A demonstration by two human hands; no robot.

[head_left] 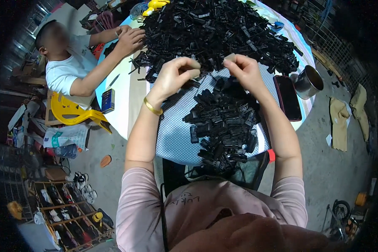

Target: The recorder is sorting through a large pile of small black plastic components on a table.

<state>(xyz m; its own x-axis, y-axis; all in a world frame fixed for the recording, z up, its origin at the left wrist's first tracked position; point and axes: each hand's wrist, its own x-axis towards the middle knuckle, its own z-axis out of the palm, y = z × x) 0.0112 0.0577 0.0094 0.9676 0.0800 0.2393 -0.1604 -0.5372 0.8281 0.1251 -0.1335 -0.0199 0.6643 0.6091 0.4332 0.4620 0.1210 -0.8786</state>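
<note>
My left hand (172,77) is raised over the near edge of a big heap of black plastic parts (214,29). Its fingers curl toward the thumb around a dark gap, and whatever sits there blends with the black behind it. Across from it, my right hand (245,73) pinches thumb against forefinger; what it holds is too small to make out. The fingertips of both hands look greyish, as if covered. Between my forearms, a smaller pile of black plastic clips (224,122) lies on a patterned light-blue mat (176,143).
A phone (287,98) and a metal cup (309,82) stand right of my right forearm. At left, a co-worker (71,63) reaches into the heap, near a small dark-blue box (108,101). A yellow stool (67,110) and a shoe rack (63,206) are on the floor.
</note>
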